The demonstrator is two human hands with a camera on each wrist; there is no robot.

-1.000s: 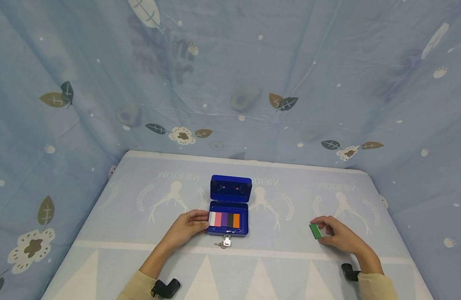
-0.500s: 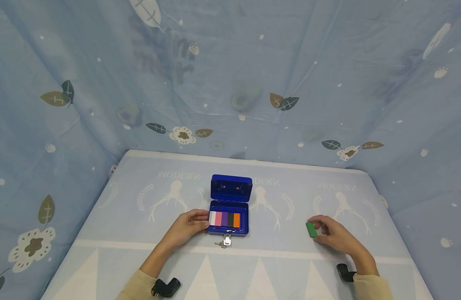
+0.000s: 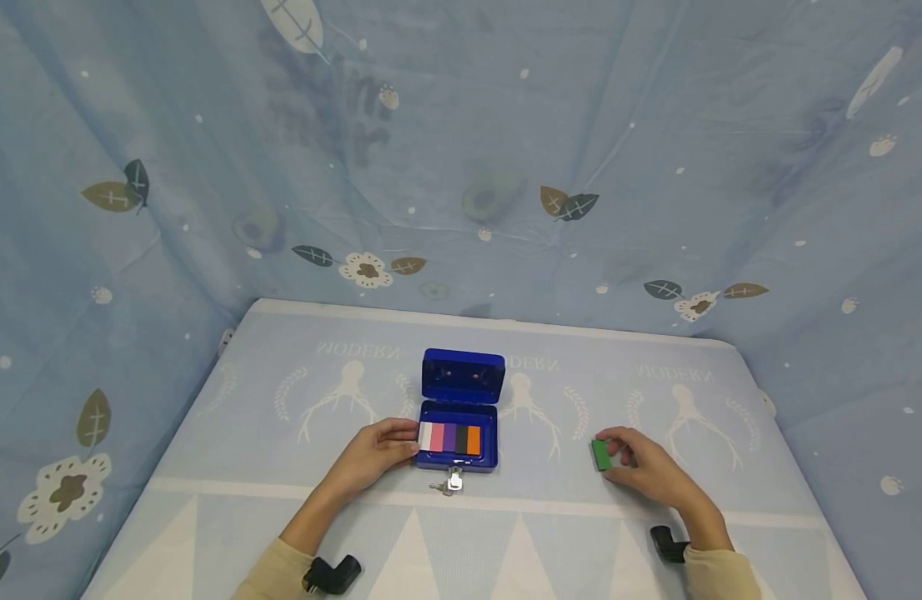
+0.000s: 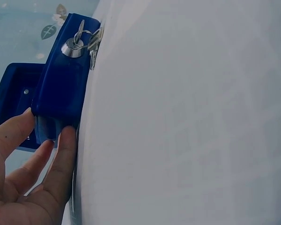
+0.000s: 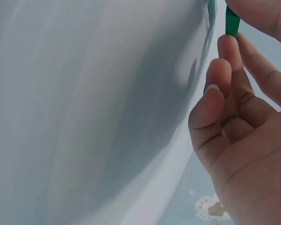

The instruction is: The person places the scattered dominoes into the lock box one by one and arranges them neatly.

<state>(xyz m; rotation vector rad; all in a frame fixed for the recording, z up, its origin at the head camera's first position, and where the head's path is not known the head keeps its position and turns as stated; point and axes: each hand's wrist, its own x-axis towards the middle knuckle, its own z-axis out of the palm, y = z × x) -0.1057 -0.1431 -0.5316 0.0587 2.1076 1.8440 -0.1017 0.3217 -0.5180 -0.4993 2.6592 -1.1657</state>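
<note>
A small blue cash box [image 3: 496, 437] stands on the table with its lid [image 3: 463, 377] raised behind it. Side by side inside lie several domino-like blocks [image 3: 449, 438] in white, pink, purple, black and orange. My left hand [image 3: 371, 456] holds the box by its left end, with fingertips at the rim and along the end wall in the left wrist view. Over to the right, my right hand [image 3: 648, 468] pinches a thin green block [image 3: 601, 455] between thumb and fingertips. In the right wrist view only part of the green block [image 5: 232, 23] shows past the fingers.
Keys [image 4: 93, 47] on a ring hang from the lock at the box's front. The box stands on a pale patterned table cover [image 3: 281, 483]. Blue printed cloth [image 3: 461, 167] walls off the back and both sides.
My right hand has moved left towards the box, carrying the green block. The left hand and the box have stayed in place.
</note>
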